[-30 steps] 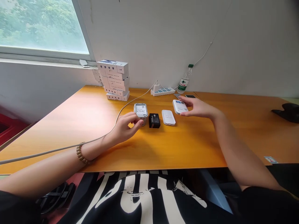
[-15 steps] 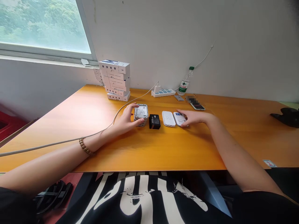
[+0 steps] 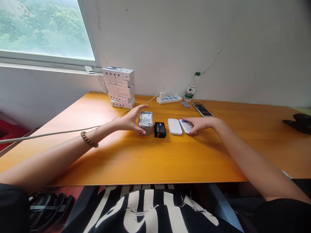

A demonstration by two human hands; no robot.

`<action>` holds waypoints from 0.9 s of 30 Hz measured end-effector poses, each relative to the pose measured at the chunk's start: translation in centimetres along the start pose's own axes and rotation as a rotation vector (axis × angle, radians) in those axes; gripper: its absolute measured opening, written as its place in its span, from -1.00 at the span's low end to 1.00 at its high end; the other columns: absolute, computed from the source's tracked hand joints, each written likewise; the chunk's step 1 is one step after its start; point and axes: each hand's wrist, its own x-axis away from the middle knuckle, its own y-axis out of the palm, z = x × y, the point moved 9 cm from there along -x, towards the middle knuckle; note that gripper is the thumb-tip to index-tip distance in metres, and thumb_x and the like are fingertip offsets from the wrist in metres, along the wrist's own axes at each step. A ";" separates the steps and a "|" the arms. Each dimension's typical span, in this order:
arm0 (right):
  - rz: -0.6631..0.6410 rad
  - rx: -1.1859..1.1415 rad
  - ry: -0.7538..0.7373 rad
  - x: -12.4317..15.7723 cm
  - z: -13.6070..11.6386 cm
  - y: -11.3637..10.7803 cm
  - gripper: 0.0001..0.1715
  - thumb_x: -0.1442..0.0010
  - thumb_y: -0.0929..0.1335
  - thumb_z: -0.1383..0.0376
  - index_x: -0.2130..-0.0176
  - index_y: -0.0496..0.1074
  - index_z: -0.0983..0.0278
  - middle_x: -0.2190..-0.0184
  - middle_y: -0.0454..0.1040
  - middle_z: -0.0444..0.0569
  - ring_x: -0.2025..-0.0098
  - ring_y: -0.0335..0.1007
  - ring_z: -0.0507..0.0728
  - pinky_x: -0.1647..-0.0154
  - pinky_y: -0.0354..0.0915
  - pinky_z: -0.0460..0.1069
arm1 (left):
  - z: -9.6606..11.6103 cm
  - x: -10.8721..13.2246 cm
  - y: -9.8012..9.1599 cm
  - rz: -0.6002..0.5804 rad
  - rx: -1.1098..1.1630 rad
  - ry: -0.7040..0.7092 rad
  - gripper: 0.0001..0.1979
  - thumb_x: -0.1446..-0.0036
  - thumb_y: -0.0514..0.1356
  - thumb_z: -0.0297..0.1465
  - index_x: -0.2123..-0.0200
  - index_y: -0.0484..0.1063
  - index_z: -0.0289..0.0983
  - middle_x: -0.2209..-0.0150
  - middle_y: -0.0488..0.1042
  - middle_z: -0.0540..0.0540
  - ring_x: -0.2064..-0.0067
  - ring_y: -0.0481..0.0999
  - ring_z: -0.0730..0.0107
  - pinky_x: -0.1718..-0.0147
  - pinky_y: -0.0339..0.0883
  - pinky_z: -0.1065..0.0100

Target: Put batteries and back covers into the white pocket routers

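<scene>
A stack of several pale, rounded device bodies (image 3: 145, 120), the top one bearing a printed label, stands on the table. My left hand (image 3: 130, 119) is at its left side with fingers apart, thumb by the lower front and index finger stretched past the back. Just right of it lies a stack of black batteries (image 3: 160, 130) marked 3000 mAh. Two low stacks of white covers follow: the left white covers (image 3: 174, 126) are untouched, and my right hand (image 3: 202, 124) grips the right white covers (image 3: 185, 125), with the thumb at the near edge. Its other fingers are partly hidden.
White boxes (image 3: 120, 87) are stacked at the back left. A power strip (image 3: 169, 99) with a charger, a water bottle (image 3: 190, 89) and a phone (image 3: 204, 110) stand or lie along the back. A white cable (image 3: 60, 132) crosses the left side; a black object (image 3: 300, 123) lies far right.
My left hand's index finger has come off the top of the device stack and the hand has opened wider. My right hand stays at the right white covers, which sit slightly more tilted.
</scene>
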 end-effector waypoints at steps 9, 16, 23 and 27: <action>0.208 -0.001 -0.067 1.6 -3.2 -1.8 0.34 -0.08 0.47 -0.22 -0.57 -0.04 0.20 -0.60 -0.15 0.10 -0.58 -0.19 0.54 -0.53 0.01 0.35 | -2.4 -0.1 0.6 0.056 0.157 0.095 0.07 0.00 0.50 0.00 -0.43 -0.01 -0.03 -0.36 0.25 -0.31 -0.45 0.20 -0.23 -0.36 0.16 -0.25; 0.429 -0.024 -0.553 2.1 -13.7 -0.7 0.00 -0.25 0.41 -0.22 -0.48 0.20 0.12 -0.47 0.22 0.15 -0.50 0.05 0.51 -0.45 0.06 0.42 | 1.4 1.1 0.0 0.194 0.028 0.220 -0.04 -0.07 0.46 -0.03 -0.38 0.03 -0.09 -0.33 0.20 -0.35 -0.36 0.27 -0.23 -0.32 0.22 -0.25; 0.483 -0.069 -0.753 1.3 -15.3 0.0 -0.30 -0.25 0.48 -0.04 -0.28 0.48 0.12 -0.24 0.46 0.16 -0.29 0.34 0.43 -0.36 0.18 0.38 | 10.6 5.2 5.5 0.064 0.037 0.340 0.00 -0.04 0.46 -0.15 -0.38 -0.06 -0.07 -0.35 0.08 -0.35 -0.42 0.14 -0.30 -0.33 0.23 -0.31; 0.479 -0.094 -0.767 1.0 -15.5 0.2 -0.36 -0.23 0.50 0.00 -0.22 0.53 0.15 -0.26 0.44 0.16 -0.29 0.34 0.41 -0.33 0.24 0.32 | 10.3 5.9 8.6 -0.059 0.153 0.123 0.01 -0.01 0.46 -0.22 -0.38 -0.06 -0.10 -0.33 0.15 -0.33 -0.36 0.29 -0.22 -0.28 0.37 -0.21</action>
